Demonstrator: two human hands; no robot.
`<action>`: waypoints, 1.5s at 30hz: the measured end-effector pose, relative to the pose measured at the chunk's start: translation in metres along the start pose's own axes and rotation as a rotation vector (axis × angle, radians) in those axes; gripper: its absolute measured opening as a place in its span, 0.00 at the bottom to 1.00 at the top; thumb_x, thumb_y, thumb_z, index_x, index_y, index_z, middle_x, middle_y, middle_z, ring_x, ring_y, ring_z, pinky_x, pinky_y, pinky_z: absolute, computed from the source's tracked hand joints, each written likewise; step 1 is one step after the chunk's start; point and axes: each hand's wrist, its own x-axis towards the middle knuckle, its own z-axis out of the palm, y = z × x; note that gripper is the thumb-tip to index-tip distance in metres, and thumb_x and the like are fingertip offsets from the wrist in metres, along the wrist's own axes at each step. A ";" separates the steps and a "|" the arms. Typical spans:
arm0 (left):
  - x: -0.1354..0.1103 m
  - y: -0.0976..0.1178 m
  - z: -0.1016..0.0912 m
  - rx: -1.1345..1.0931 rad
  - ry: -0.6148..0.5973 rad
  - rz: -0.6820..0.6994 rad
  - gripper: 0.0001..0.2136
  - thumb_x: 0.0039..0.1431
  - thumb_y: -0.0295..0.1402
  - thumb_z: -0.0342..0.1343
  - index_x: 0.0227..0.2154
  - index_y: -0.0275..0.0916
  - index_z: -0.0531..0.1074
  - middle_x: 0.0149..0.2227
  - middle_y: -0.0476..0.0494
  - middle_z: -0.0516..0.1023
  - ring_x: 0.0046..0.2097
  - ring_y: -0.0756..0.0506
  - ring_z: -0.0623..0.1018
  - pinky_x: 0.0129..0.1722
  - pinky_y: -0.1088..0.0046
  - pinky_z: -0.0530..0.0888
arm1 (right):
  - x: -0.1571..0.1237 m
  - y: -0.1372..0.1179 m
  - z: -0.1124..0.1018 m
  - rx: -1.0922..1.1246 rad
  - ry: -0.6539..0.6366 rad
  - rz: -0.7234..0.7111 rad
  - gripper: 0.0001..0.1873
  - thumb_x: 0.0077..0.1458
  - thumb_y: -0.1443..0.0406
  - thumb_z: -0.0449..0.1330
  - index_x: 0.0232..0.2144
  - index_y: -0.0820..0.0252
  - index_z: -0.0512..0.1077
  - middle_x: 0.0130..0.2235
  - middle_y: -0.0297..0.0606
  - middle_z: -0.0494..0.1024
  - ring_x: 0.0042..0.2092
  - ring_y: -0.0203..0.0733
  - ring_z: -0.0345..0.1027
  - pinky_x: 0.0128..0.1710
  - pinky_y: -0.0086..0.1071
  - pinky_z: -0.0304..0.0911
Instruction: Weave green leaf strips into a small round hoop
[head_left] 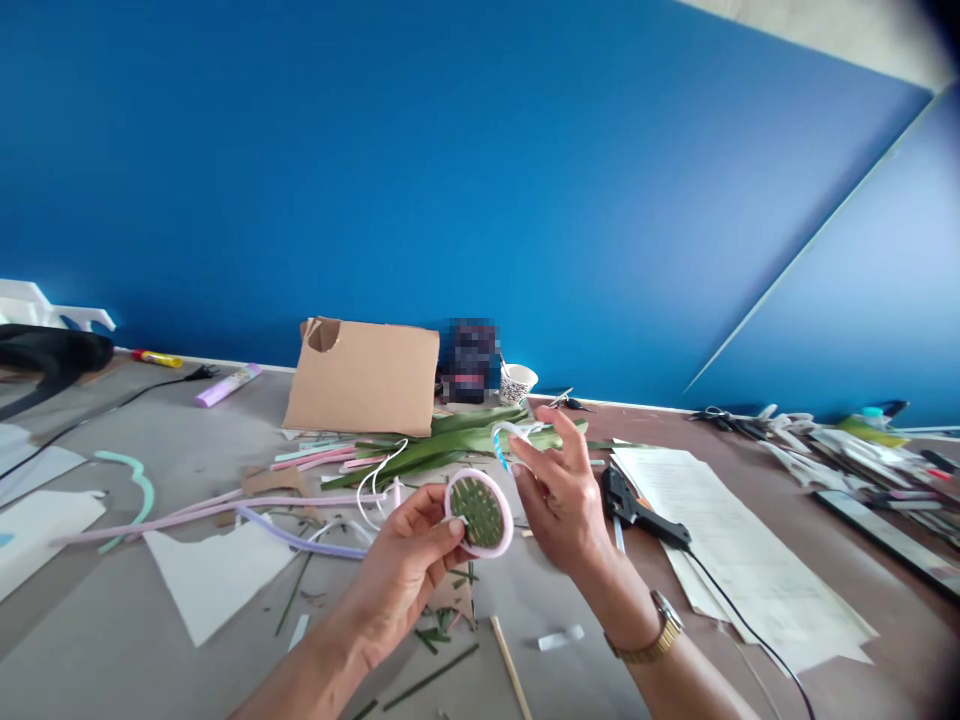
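My left hand point(409, 565) pinches a small round disc point(479, 512) of woven green leaf strips with a pink rim, held up just above the table. My right hand point(559, 490), with a gold watch on the wrist, is right beside the disc and pinches a short curved blue-and-white strip point(501, 441) between thumb and fingertips. Both hands hover over the grey table point(150, 620) near its middle.
Long green leaves point(457, 435), pink and lilac strips point(225, 510), white paper pieces and a cardboard sheet point(364, 378) lie behind the hands. A black glue gun point(637, 505) with its cord rests on paper sheets at the right. A patterned cup point(517, 383) stands by the blue wall.
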 end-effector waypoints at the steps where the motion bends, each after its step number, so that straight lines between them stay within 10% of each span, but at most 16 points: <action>1: -0.001 -0.001 -0.001 0.004 -0.014 -0.007 0.08 0.49 0.27 0.65 0.33 0.36 0.75 0.34 0.46 0.76 0.35 0.50 0.76 0.37 0.74 0.75 | 0.002 0.000 -0.002 -0.010 -0.005 -0.009 0.15 0.57 0.71 0.53 0.44 0.61 0.75 0.60 0.54 0.57 0.28 0.32 0.67 0.35 0.37 0.68; 8: -0.002 -0.003 -0.003 -0.015 -0.006 -0.012 0.09 0.48 0.27 0.66 0.33 0.37 0.76 0.35 0.47 0.76 0.34 0.51 0.76 0.38 0.74 0.74 | 0.025 0.023 -0.012 -0.256 -0.079 -0.154 0.18 0.58 0.73 0.49 0.45 0.60 0.75 0.31 0.42 0.77 0.32 0.41 0.69 0.35 0.36 0.64; 17: -0.002 -0.002 0.000 0.003 -0.023 -0.007 0.10 0.46 0.30 0.67 0.33 0.37 0.76 0.35 0.46 0.77 0.34 0.49 0.76 0.37 0.73 0.72 | 0.062 0.042 -0.025 -0.595 -0.313 -0.552 0.18 0.55 0.77 0.48 0.34 0.60 0.77 0.34 0.41 0.77 0.29 0.36 0.64 0.32 0.33 0.57; 45: -0.006 -0.009 -0.002 0.011 -0.071 -0.017 0.09 0.48 0.31 0.66 0.33 0.37 0.76 0.39 0.43 0.76 0.36 0.49 0.75 0.40 0.72 0.71 | 0.122 0.075 -0.044 -0.735 -0.471 -0.276 0.16 0.56 0.62 0.56 0.19 0.61 0.72 0.26 0.42 0.72 0.27 0.40 0.60 0.32 0.37 0.50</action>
